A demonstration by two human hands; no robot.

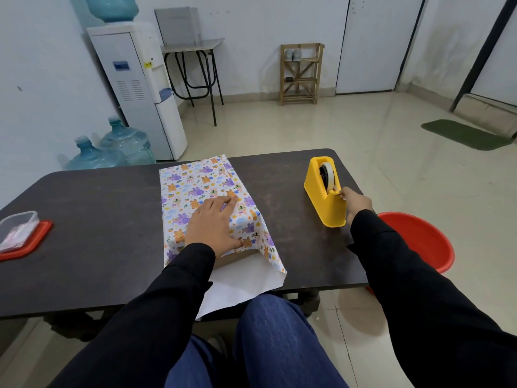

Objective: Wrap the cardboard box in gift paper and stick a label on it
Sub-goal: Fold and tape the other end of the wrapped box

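A cardboard box (pixel 233 259) lies in the middle of the dark table (pixel 98 219), covered by gift paper (pixel 195 183) printed with purple and orange cartoon animals. The paper's near end hangs open over the table edge, its white underside (pixel 240 287) showing, and a strip of brown box shows under it. My left hand (pixel 215 225) rests flat on top of the paper, fingers spread, pressing it down. My right hand (pixel 355 201) is at the front of a yellow tape dispenser (pixel 324 197) to the right, its fingertips pinching the tape end at the cutter.
A clear plastic container (pixel 18 229) sits on a red lid (pixel 30 242) at the table's left edge. A red bucket (pixel 425 239) stands on the floor by the table's right side. Water jugs (pixel 112 149) and a dispenser (pixel 137 88) stand behind the table.
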